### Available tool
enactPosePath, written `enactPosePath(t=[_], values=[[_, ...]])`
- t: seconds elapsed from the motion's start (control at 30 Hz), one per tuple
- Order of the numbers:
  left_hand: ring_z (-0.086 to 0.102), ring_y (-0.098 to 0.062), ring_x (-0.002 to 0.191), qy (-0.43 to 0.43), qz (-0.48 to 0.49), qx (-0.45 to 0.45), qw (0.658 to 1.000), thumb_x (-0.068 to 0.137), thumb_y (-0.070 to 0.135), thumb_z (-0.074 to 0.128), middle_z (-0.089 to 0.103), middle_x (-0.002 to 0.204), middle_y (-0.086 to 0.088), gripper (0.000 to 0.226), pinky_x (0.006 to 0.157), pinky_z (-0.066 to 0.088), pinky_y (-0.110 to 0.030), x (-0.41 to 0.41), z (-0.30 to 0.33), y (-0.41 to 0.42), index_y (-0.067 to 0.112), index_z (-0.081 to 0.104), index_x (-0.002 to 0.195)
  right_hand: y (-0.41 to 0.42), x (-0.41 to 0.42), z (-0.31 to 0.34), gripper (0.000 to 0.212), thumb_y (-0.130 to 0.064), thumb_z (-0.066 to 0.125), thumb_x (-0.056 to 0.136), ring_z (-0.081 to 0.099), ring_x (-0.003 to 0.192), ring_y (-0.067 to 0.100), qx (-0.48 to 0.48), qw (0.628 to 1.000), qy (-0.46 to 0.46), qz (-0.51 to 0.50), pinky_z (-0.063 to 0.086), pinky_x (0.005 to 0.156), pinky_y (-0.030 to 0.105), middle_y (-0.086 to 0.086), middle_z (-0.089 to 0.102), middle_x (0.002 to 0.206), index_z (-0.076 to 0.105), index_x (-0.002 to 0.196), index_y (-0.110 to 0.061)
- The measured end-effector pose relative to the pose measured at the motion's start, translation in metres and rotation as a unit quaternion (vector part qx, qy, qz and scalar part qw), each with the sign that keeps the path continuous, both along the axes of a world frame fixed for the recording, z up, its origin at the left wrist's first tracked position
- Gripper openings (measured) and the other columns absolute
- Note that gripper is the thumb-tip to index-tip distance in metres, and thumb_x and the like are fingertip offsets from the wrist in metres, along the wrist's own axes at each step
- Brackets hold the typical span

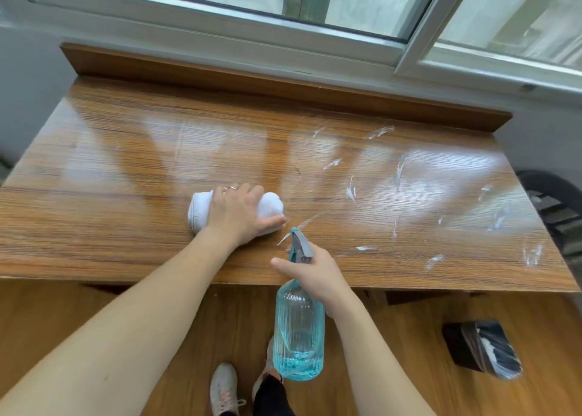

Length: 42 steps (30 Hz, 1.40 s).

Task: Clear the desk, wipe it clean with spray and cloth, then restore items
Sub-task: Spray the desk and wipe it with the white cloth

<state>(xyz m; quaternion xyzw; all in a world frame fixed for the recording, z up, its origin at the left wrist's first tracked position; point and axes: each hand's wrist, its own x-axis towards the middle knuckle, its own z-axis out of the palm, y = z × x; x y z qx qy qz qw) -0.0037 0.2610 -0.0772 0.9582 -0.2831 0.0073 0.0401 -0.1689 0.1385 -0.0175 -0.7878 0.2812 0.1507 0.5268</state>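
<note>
The left hand [239,211] presses the rolled cloth [201,209] on the surface [110,170]; its long axis runs sideways. White smears [351,192] lie right of the cloth, nearer the right hand [315,274], whose grip clasps the spray bottle [299,327].

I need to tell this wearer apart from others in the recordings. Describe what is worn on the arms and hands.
Both arms are bare to the frame's edge: no sleeves, watch or gloves show. The left hand wears a thin ring on one finger. The right hand shows no jewellery.

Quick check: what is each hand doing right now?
Left hand: grips the rolled white cloth on the desk.
Right hand: holds the ribbed blue glass spray bottle.
</note>
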Motion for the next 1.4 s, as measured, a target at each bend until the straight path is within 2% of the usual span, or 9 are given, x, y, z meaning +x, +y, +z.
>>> enactPosePath(t=[0.1, 0.2, 0.33, 0.6, 0.77, 0.93, 1.17, 1.3, 1.4], values=[[0.063, -0.028, 0.090, -0.028, -0.020, -0.042, 0.999, 0.068, 0.090, 0.029, 0.068, 0.097, -0.003, 0.085, 0.080, 0.040, -0.042, -0.033, -0.013, 0.014, 0.020, 0.066, 0.099, 0.003, 0.000, 0.004, 0.029, -0.047, 0.074, 0.086, 0.065, 0.098, 0.016, 0.007, 1.000, -0.010, -0.021, 0.056, 0.094, 0.044, -0.005, 0.068, 0.103, 0.065, 0.106, -0.029], [0.062, -0.029, 0.079, -0.060, -0.021, -0.075, 0.995, 0.070, 0.089, 0.035, 0.065, 0.083, -0.003, 0.081, 0.075, 0.042, -0.042, -0.051, -0.023, 0.023, 0.018, 0.067, 0.089, 0.006, 0.003, 0.005, 0.030, -0.045, 0.073, 0.084, 0.066, 0.098, 0.027, -0.004, 1.000, -0.014, -0.025, 0.055, 0.090, 0.047, 0.005, 0.071, 0.099, 0.067, 0.099, -0.020], [0.061, -0.029, 0.078, -0.069, -0.022, -0.061, 0.996, 0.068, 0.090, 0.034, 0.064, 0.080, -0.003, 0.081, 0.072, 0.041, -0.041, -0.046, -0.020, 0.019, 0.019, 0.067, 0.086, 0.002, 0.004, 0.000, 0.026, -0.045, 0.075, 0.084, 0.065, 0.091, 0.019, -0.005, 1.000, -0.007, -0.025, 0.054, 0.089, 0.045, -0.003, 0.068, 0.092, 0.065, 0.095, -0.024], [0.060, -0.030, 0.105, -0.028, -0.001, -0.005, 1.000, 0.070, 0.091, 0.019, 0.065, 0.114, -0.005, 0.089, 0.086, 0.039, -0.044, 0.019, -0.007, -0.021, 0.023, 0.059, 0.112, -0.008, -0.008, -0.012, 0.043, -0.055, 0.076, 0.082, 0.062, 0.104, 0.011, -0.022, 0.999, 0.005, -0.039, 0.053, 0.097, 0.042, -0.011, 0.065, 0.110, 0.063, 0.116, -0.031], [0.057, -0.029, 0.113, -0.005, -0.010, 0.000, 1.000, 0.078, 0.087, 0.033, 0.062, 0.124, -0.005, 0.078, 0.090, 0.038, -0.045, 0.039, -0.002, -0.031, 0.022, 0.055, 0.116, -0.008, -0.018, -0.016, 0.045, -0.054, 0.076, 0.084, 0.062, 0.101, 0.010, -0.022, 0.999, 0.010, -0.037, 0.054, 0.096, 0.039, -0.012, 0.064, 0.107, 0.061, 0.118, -0.030], [0.061, -0.028, 0.103, -0.016, -0.021, -0.014, 1.000, 0.070, 0.090, 0.018, 0.066, 0.114, -0.004, 0.091, 0.087, 0.038, -0.043, 0.001, -0.003, -0.003, 0.022, 0.060, 0.113, -0.002, -0.018, -0.011, 0.030, -0.049, 0.075, 0.086, 0.063, 0.098, 0.013, -0.017, 0.999, 0.006, -0.042, 0.056, 0.092, 0.039, -0.006, 0.066, 0.104, 0.060, 0.105, -0.032], [0.064, -0.030, 0.078, -0.075, -0.036, -0.079, 0.993, 0.071, 0.083, 0.042, 0.065, 0.081, -0.004, 0.072, 0.075, 0.044, -0.042, -0.072, -0.016, 0.040, 0.017, 0.065, 0.086, 0.006, -0.014, -0.005, 0.029, -0.047, 0.075, 0.086, 0.065, 0.092, 0.018, -0.033, 0.998, 0.003, -0.045, 0.057, 0.083, 0.036, 0.000, 0.068, 0.097, 0.064, 0.099, -0.023], [0.063, -0.030, 0.078, -0.081, -0.037, -0.081, 0.993, 0.071, 0.083, 0.042, 0.065, 0.079, -0.003, 0.072, 0.072, 0.044, -0.041, -0.076, -0.018, 0.045, 0.017, 0.066, 0.086, 0.011, -0.016, -0.003, 0.029, -0.047, 0.075, 0.084, 0.065, 0.090, 0.018, -0.046, 0.998, 0.019, -0.033, 0.057, 0.082, 0.037, 0.000, 0.067, 0.095, 0.064, 0.097, -0.024], [0.061, -0.030, 0.078, -0.076, -0.038, -0.076, 0.993, 0.069, 0.085, 0.042, 0.064, 0.078, -0.002, 0.073, 0.071, 0.042, -0.041, -0.073, -0.017, 0.043, 0.018, 0.065, 0.086, 0.009, -0.019, -0.005, 0.020, -0.036, 0.073, 0.083, 0.057, 0.073, 0.014, -0.062, 0.997, 0.035, -0.042, 0.051, 0.068, 0.032, -0.003, 0.062, 0.083, 0.061, 0.084, -0.021]])
